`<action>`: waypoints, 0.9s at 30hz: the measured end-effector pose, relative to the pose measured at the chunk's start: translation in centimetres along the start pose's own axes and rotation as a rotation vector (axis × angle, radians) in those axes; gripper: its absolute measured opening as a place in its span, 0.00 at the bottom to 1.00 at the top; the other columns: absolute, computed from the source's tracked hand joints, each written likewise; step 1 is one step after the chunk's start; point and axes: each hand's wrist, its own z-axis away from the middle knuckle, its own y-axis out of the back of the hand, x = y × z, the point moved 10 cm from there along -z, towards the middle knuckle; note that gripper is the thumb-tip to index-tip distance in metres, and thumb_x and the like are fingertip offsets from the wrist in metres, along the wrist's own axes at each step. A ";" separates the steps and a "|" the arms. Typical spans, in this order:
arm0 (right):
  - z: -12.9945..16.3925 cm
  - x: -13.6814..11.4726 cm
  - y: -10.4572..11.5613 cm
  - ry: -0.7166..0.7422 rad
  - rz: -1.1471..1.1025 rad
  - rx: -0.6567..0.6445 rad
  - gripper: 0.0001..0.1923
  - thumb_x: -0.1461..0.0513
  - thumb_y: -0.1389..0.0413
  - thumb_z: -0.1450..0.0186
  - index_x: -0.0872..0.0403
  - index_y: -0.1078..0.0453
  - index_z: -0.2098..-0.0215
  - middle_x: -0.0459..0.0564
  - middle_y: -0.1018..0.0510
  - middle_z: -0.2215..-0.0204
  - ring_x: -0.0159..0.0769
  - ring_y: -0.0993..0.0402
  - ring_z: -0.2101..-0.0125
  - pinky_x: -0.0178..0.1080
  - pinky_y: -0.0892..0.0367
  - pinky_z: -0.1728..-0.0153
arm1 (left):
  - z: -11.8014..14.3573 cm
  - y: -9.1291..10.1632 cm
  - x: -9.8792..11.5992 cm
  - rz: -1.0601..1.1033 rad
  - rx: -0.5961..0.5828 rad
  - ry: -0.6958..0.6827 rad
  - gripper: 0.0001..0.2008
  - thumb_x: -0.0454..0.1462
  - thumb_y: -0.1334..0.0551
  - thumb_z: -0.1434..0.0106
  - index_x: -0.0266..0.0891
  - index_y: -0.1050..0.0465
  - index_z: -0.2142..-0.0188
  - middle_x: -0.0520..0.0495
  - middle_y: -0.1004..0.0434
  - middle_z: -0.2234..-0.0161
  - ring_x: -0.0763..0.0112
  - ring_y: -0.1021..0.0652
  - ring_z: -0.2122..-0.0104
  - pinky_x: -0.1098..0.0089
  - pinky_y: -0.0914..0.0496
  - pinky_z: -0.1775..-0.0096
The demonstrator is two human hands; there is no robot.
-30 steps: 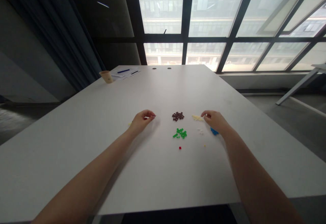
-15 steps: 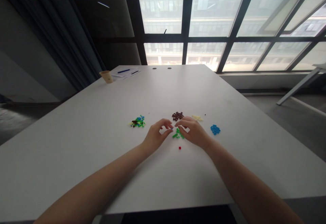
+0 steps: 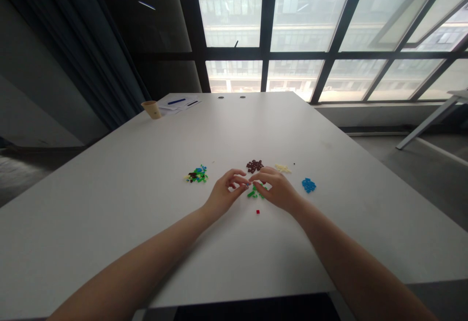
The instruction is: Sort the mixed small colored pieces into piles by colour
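Observation:
Over the green bricks [image 3: 252, 194], my left hand [image 3: 224, 188] pinches a tiny blue brick [image 3: 248, 183] between thumb and fingertips. My right hand [image 3: 277, 187] faces it, with its fingertips drawn together right beside the blue brick. Whether they touch it, or hold a small piece of their own, is hidden. Just behind the hands lies a pile of dark brown bricks [image 3: 254, 166]. Cream pieces [image 3: 282, 168] lie beyond my right hand, and a blue pile [image 3: 309, 185] is to its right. One red brick [image 3: 258, 212] sits nearer to me.
A mixed pile of coloured bricks [image 3: 197, 174] is left of my left hand. At the far left of the white table [image 3: 234, 131] stand a paper cup [image 3: 151, 110] and sheets of paper with a blue pen [image 3: 176, 102]. A tiny dark piece [image 3: 294, 163] lies at the right.
My right fingertips have moved closer to the blue brick in my left hand, nearly closing the gap between the hands. The piles look unchanged.

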 end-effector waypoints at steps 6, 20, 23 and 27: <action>0.0 0.1 0.0 -0.002 -0.013 0.011 0.07 0.66 0.50 0.39 0.51 0.30 0.67 0.47 0.28 0.74 0.33 0.33 0.69 0.36 0.39 0.65 | -0.2 -0.8 -1.6 0.228 -0.048 0.085 0.17 0.43 0.35 0.49 0.39 0.35 0.62 0.46 0.22 0.68 0.68 0.23 0.66 0.69 0.33 0.65; 0.2 0.3 -0.2 -0.011 -0.017 -0.005 0.08 0.66 0.49 0.40 0.51 0.29 0.66 0.47 0.29 0.74 0.33 0.34 0.69 0.35 0.39 0.66 | -0.3 -0.8 -2.1 0.248 -0.029 0.138 0.17 0.43 0.34 0.50 0.39 0.34 0.64 0.50 0.24 0.72 0.71 0.24 0.70 0.72 0.33 0.67; 0.1 0.2 -0.3 -0.006 -0.021 -0.011 0.09 0.66 0.49 0.40 0.51 0.28 0.65 0.47 0.29 0.74 0.33 0.34 0.69 0.35 0.39 0.66 | -0.3 -0.7 -1.7 0.180 -0.026 0.093 0.16 0.43 0.34 0.49 0.39 0.33 0.64 0.50 0.25 0.72 0.72 0.25 0.70 0.72 0.34 0.68; 0.1 0.1 -0.3 0.008 -0.021 -0.005 0.08 0.67 0.48 0.40 0.53 0.28 0.65 0.47 0.30 0.75 0.32 0.35 0.70 0.35 0.39 0.67 | -0.2 -1.0 -1.5 0.175 -0.057 0.067 0.14 0.41 0.34 0.49 0.39 0.33 0.64 0.51 0.25 0.72 0.72 0.25 0.70 0.72 0.34 0.67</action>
